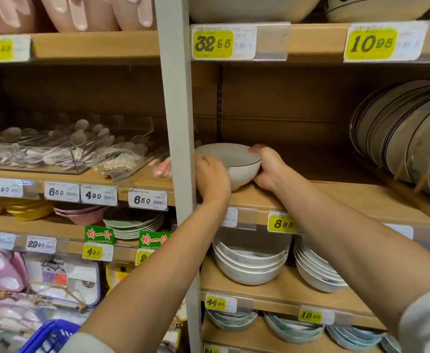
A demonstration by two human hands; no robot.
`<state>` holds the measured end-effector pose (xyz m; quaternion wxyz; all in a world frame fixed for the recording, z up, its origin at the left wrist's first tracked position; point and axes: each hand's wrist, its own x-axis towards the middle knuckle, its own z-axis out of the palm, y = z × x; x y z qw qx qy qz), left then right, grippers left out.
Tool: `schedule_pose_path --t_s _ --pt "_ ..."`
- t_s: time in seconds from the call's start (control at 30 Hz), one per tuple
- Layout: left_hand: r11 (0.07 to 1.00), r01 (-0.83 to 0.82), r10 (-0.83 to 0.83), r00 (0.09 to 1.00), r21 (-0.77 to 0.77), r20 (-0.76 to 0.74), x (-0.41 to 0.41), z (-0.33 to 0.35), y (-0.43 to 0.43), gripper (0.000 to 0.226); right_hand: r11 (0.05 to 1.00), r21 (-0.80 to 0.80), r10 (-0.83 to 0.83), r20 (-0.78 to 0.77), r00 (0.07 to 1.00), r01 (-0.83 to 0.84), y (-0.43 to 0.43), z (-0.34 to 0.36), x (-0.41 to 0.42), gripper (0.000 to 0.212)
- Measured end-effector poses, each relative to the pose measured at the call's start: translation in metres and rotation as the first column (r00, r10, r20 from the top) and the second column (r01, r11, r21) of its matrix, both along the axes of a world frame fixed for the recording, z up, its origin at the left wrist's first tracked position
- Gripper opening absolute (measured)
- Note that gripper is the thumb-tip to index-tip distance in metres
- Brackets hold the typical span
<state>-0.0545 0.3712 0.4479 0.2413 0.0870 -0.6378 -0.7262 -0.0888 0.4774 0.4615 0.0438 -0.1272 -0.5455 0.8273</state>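
Observation:
A white bowl with a thin dark rim line stands on a wooden shelf just right of a grey upright post. My left hand grips the bowl's left side, fingers curled over the rim. My right hand holds its right side, with the thumb low on the wall and fingertips over the far rim. Both forearms reach up from below. The bowl's foot touches the shelf board.
The grey post stands close to my left hand. Plates lean in a rack at the right. Stacked white bowls fill the shelf below. Trays of spoons lie to the left, and a blue basket is at bottom left.

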Motion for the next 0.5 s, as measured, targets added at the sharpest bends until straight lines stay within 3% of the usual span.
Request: schedule_pose_path --t_s 0.1,0.17,0.23,0.27,0.33,0.4,0.5 --pt "0.998 0.050 -0.050 0.999 0.035 -0.006 0.006 0.009 -0.003 0.046 0.994 0.083 -0.075 -0.011 0.997 0.076 0.002 0.001 0.000 0.018" --pt "0.992 0.068 -0.069 0.998 -0.102 -0.005 0.008 0.010 -0.005 0.049 0.958 0.230 -0.174 -0.018 0.985 0.173 0.007 -0.001 0.003 0.022" --pt "0.928 0.068 -0.078 0.997 -0.367 -0.013 0.016 0.006 -0.007 0.052 0.941 0.298 -0.154 -0.037 0.987 0.158 0.010 -0.005 0.008 0.033" --pt "0.831 0.026 -0.073 0.995 -0.556 -0.061 0.022 0.002 -0.008 0.052 0.939 0.321 -0.114 -0.049 0.992 0.124 0.010 -0.007 0.011 0.041" --pt "0.498 -0.124 -0.140 0.965 -0.858 -0.221 0.035 -0.001 -0.008 0.049 0.921 0.385 -0.045 -0.064 0.997 0.066 0.008 -0.009 0.016 0.051" --pt "0.229 -0.143 -0.317 0.924 -0.963 -0.213 0.044 0.012 -0.012 0.044 0.905 0.423 -0.012 -0.082 0.997 0.045 0.009 -0.008 0.019 0.052" --pt "0.055 -0.123 -0.418 0.898 -0.991 -0.135 0.045 0.055 -0.025 0.034 0.900 0.435 0.016 -0.076 0.997 0.019 0.014 -0.004 0.021 0.041"
